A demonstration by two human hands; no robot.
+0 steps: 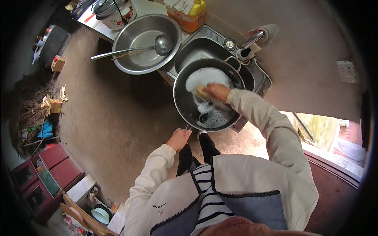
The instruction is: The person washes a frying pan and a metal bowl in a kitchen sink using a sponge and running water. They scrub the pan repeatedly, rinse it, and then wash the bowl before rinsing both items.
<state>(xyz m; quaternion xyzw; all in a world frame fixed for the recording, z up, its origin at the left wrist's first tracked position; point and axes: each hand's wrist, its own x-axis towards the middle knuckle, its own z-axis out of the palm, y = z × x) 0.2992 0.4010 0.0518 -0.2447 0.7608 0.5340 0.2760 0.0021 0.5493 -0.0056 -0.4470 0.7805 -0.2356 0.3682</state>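
Observation:
A large dark wok [180,103] with white suds inside rests over the edge of a stainless steel sink [203,44]. Inside it, my right hand [218,92], slightly blurred, holds a yellowish sponge or scrubbing pad [202,92] against the foam. My left hand [178,139] is closed on the wok's near handle [187,128] at the lower left rim; most of that handle is hidden by my fingers. The opposite loop handle [234,62] points towards the faucet [253,39], which has a cloth wrapped about it.
Left of the sink stands a wide metal basin [130,65] with a ladle [163,44] lying across it. Behind are a floral pot [118,17] and an orange and yellow container [186,17]. A wooden box [85,212] and red cabinet [56,165] stand at lower left.

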